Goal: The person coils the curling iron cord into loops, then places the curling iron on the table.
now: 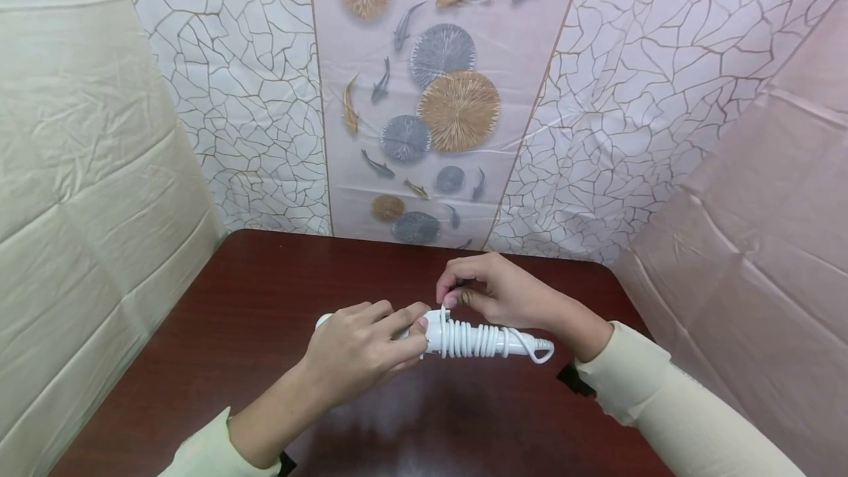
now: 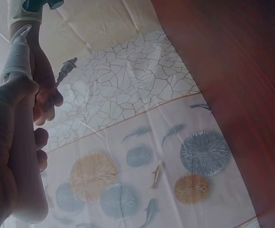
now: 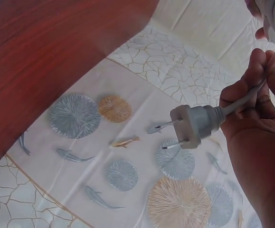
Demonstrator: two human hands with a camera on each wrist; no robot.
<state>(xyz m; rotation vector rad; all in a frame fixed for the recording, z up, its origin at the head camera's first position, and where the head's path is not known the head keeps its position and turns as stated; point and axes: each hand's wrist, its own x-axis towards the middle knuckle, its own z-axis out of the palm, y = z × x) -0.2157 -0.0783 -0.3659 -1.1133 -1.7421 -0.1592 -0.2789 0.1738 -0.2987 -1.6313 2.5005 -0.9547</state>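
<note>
A slim white corded appliance (image 1: pixel 434 331), wand-shaped with a rounded end, lies crosswise in front of me above the table. Its white cord (image 1: pixel 469 340) is wound in several turns around the right-hand part and loops at the tip. My left hand (image 1: pixel 361 344) grips the body from the left, hiding much of it, with the thumb near the first turns. Pinched between the thumb and fingers of my right hand (image 1: pixel 506 291) is the cord's free end, just above the windings. The two-pin plug (image 3: pixel 194 124) sticks out beyond those fingers in the right wrist view.
Below the hands spreads a dark red-brown table (image 1: pixel 265 293). A patterned cloth (image 1: pixel 411 190) with fish and round motifs hangs behind its far edge. Plain pale cloths (image 1: pixel 86 190) close off the left and right sides.
</note>
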